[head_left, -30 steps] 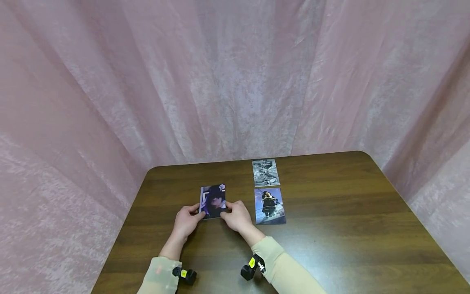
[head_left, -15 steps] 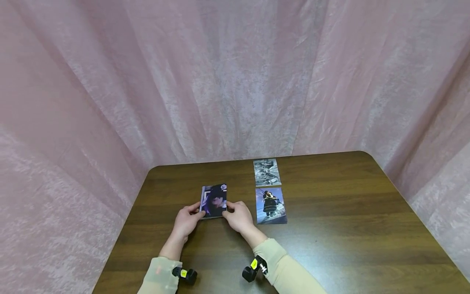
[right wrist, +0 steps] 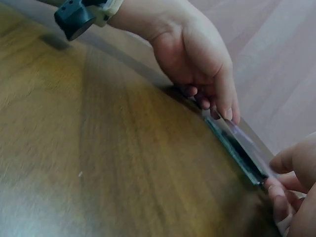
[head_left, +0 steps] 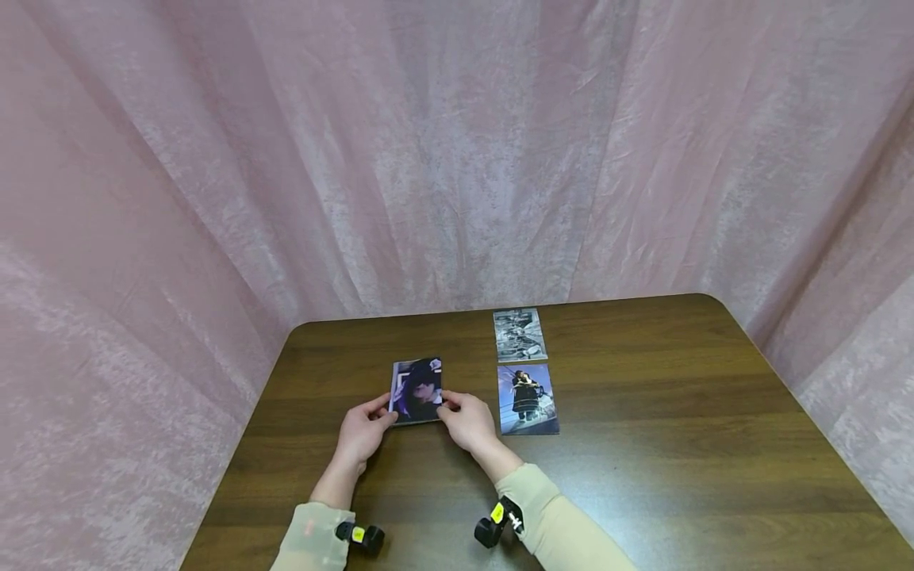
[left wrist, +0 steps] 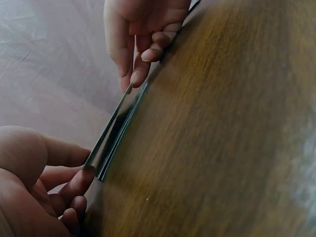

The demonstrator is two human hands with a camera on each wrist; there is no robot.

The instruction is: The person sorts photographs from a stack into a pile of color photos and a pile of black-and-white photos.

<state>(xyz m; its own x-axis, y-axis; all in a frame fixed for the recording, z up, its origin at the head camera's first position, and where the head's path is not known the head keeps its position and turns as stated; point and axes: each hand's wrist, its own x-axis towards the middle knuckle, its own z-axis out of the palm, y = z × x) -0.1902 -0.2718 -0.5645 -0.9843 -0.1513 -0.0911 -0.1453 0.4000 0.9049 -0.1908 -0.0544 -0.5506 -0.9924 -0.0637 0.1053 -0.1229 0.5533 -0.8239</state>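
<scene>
A pink curtain [head_left: 457, 159] closes in the back and both sides, hanging right behind the far edge of the table [head_left: 678, 444], a dark wood top with rounded far corners. The right half of the table lies open, as does the near strip in front of the sleeves; the left edge runs close to the curtain. Two photos lie flat right of centre, one behind the other and nearly touching: a grey photo [head_left: 520, 335] close to the far edge, and a blue photo [head_left: 528, 398] nearer. Just left of these, a small stack [head_left: 416, 390] of photos sits on the table, its top print showing a dark-haired figure; the wrist views show the top print lifted a little off the ones beneath along the near edge. The left hand [head_left: 362, 434] pinches the stack's near left corner with thumb and curled fingers. The right hand [head_left: 467, 420] pinches the near right corner, fingers bent over the edge. Both wrists rest low near the table, forearms angled inward.
</scene>
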